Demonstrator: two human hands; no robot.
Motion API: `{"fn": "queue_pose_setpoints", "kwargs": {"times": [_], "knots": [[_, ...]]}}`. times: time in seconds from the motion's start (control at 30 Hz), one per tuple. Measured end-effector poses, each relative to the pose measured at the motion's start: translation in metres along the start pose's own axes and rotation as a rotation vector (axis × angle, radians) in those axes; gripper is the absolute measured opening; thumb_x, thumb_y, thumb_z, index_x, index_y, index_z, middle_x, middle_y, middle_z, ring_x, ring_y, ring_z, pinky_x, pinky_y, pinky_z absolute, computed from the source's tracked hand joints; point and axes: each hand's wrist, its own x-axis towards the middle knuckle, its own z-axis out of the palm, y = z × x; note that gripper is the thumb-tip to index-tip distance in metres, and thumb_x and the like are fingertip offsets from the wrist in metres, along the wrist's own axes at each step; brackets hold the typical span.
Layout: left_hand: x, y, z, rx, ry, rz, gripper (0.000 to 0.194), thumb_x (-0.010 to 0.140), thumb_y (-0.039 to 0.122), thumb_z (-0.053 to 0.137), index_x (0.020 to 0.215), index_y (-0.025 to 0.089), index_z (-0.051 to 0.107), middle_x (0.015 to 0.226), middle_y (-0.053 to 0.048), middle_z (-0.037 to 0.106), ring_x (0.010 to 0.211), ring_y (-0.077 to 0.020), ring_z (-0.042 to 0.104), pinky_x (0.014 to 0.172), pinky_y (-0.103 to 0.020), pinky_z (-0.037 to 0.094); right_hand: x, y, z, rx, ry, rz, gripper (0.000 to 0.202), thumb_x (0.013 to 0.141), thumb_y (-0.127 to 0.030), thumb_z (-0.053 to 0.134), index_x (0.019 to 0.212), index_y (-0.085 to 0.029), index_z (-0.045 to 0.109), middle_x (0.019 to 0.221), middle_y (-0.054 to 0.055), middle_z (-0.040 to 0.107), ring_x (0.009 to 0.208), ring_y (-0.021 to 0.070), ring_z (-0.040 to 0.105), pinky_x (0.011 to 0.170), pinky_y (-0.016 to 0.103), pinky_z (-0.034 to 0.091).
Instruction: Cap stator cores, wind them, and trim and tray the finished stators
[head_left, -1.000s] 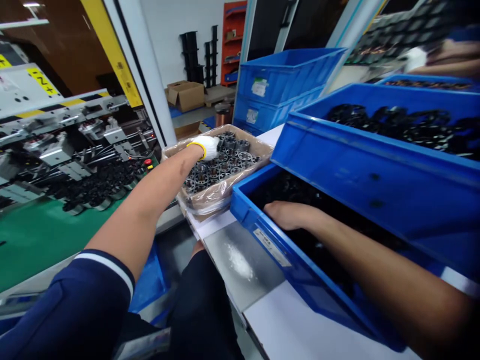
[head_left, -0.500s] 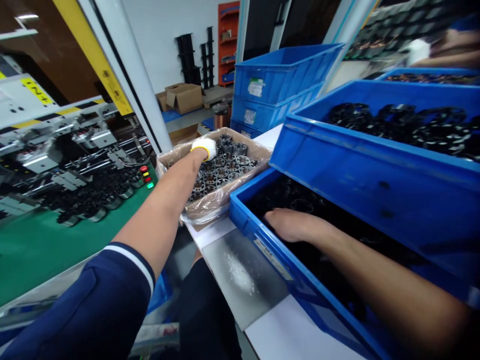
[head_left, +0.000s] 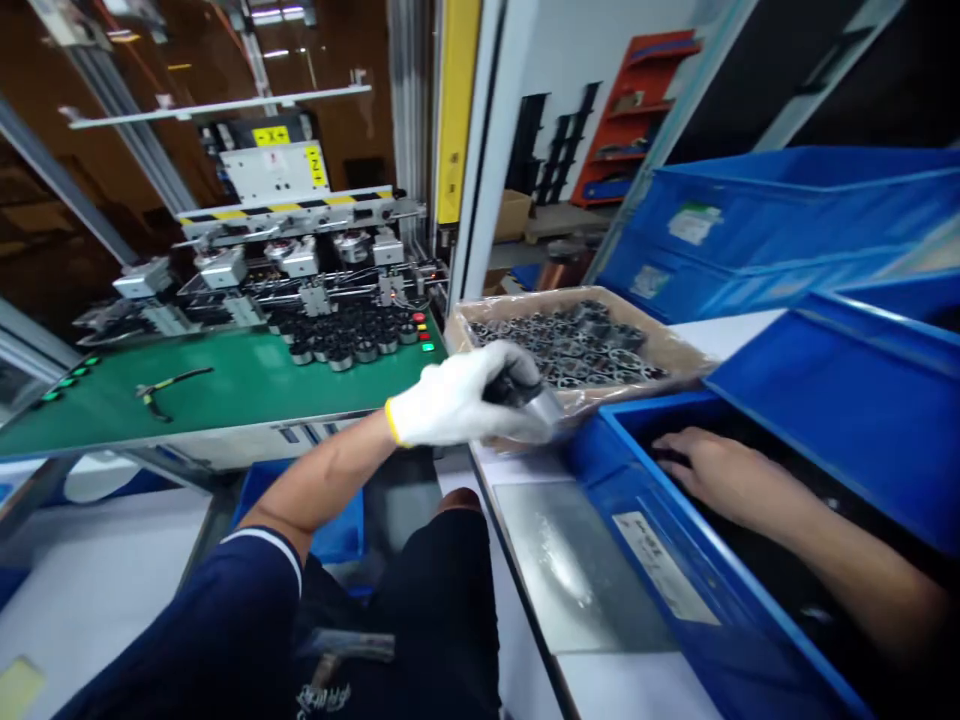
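Matt white cloth in the glove (head_left: 446, 400), centre of the frame; smooth, silvery metal on the held part (head_left: 546, 408). Crinkled, glossy film (head_left: 596, 400) over the cardboard carton (head_left: 660, 340), right of centre. Smooth blue plastic in the bin (head_left: 742, 635), lower right. Smooth metal, softly reflective, on the plate (head_left: 544, 545), lower centre. Smooth, matt worktop (head_left: 247, 390), left.

I see the gloved left hand (head_left: 472, 395) curled in a grip, left forearm (head_left: 341, 470) toward two o'clock, and the bare right hand (head_left: 709, 468) loosely bent, pointing toward ten.

Glare whitens the grey plate (head_left: 581, 565); the stacked blue crates (head_left: 795, 220) blur.
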Motion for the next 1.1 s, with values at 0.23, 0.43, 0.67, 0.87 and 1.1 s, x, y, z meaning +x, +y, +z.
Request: {"fn": "queue_pose_setpoints", "kwargs": {"times": [0.23, 0.43, 0.67, 0.87, 1.1], "knots": [[-0.11, -0.053, 0.021, -1.301, 0.216, -0.175, 0.072, 0.077, 0.072, 0.077, 0.13, 0.025, 0.066, 0.121, -0.008, 0.069, 0.103, -0.0211, 0.067, 0.078, -0.029, 0.053, 0.005, -0.064, -0.05, -0.105, 0.816, -0.192, 0.039, 0.1, -0.034, 0.053, 0.116, -0.006, 0.076, 0.099, 0.017, 0.076, 0.093, 0.0285, 0.074, 0.074, 0.035, 0.06], [-0.125, -0.049, 0.028, -1.283, 0.188, -0.147, 0.079, 0.074, 0.075, 0.077, 0.137, 0.028, 0.064, 0.123, -0.007, 0.069, 0.098, -0.0216, 0.067, 0.075, -0.03, 0.053, -0.044, -0.191, -0.074, 0.272, 0.982, -0.713, 0.02, 0.098, -0.013, 0.061, 0.116, -0.014, 0.069, 0.102, 0.011, 0.076, 0.093, 0.0188, 0.074, 0.085, 0.028, 0.06], [-0.128, -0.037, 0.056, -0.891, 0.055, -0.059, 0.103, 0.062, 0.044, 0.096, 0.153, 0.03, 0.05, 0.128, -0.008, 0.068, 0.116, -0.0318, 0.065, 0.099, -0.043, 0.056, -0.084, -0.212, -0.054, 0.501, 0.911, -0.854, 0.026, 0.093, -0.006, 0.068, 0.118, -0.013, 0.064, 0.097, 0.011, 0.069, 0.091, 0.0176, 0.068, 0.079, 0.029, 0.06], [-0.117, -0.021, 0.061, -0.689, 0.107, -0.011, 0.095, 0.072, 0.039, 0.091, 0.154, 0.025, 0.045, 0.14, -0.008, 0.062, 0.134, -0.0332, 0.058, 0.119, -0.049, 0.044, -0.074, -0.203, -0.051, 0.549, 0.831, -0.869, 0.03, 0.092, -0.006, 0.067, 0.12, -0.014, 0.063, 0.103, 0.012, 0.069, 0.096, 0.0187, 0.068, 0.081, 0.031, 0.061], [-0.118, -0.041, 0.054, -0.648, 0.075, -0.029, 0.099, 0.075, 0.044, 0.09, 0.157, 0.02, 0.041, 0.131, -0.012, 0.066, 0.119, -0.0316, 0.064, 0.11, -0.048, 0.051, -0.07, -0.201, -0.044, 0.4, 0.804, -0.908, 0.047, 0.091, -0.015, 0.073, 0.135, -0.009, 0.059, 0.114, 0.018, 0.068, 0.104, 0.025, 0.068, 0.086, 0.034, 0.063]]}}
